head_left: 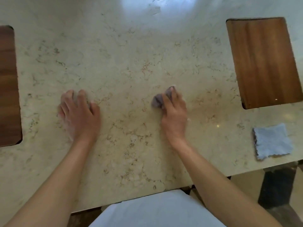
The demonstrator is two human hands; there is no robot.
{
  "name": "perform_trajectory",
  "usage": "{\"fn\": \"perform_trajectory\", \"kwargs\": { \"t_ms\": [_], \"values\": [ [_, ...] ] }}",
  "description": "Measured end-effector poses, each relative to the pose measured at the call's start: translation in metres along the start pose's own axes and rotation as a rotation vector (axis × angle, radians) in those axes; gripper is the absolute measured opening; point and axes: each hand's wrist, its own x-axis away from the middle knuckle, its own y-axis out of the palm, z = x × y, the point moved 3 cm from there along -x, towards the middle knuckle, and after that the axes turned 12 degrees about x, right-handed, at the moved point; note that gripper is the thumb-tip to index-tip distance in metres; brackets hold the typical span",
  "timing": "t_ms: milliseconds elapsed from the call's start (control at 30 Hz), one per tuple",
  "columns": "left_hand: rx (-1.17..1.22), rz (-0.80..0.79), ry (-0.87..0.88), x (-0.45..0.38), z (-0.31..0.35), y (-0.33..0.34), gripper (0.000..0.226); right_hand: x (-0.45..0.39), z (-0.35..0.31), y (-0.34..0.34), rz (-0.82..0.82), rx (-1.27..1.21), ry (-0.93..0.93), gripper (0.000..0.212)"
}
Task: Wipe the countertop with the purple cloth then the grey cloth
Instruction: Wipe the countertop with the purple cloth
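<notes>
My right hand (174, 110) presses a bunched purple cloth (158, 100) onto the beige marbled countertop (127, 63), a little right of centre; most of the cloth is under my fingers. My left hand (80, 112) rests flat on the counter to the left, fingers spread, holding nothing. A grey cloth (273, 140) lies flat near the counter's front right edge, apart from both hands.
A wooden board (264, 63) lies at the right back of the counter. Another dark wooden board (8, 86) sits at the left edge. The counter's front edge runs just before my torso; a dark stool or leg (277, 187) stands below right.
</notes>
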Motion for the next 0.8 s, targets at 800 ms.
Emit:
{"fn": "perform_trajectory", "kwargs": {
  "t_ms": [800],
  "values": [
    [0.106, -0.211, 0.026, -0.003, -0.011, -0.014, 0.048, 0.100, -0.063, 0.012, -0.251, -0.171, -0.454, 0.046]
  ]
}}
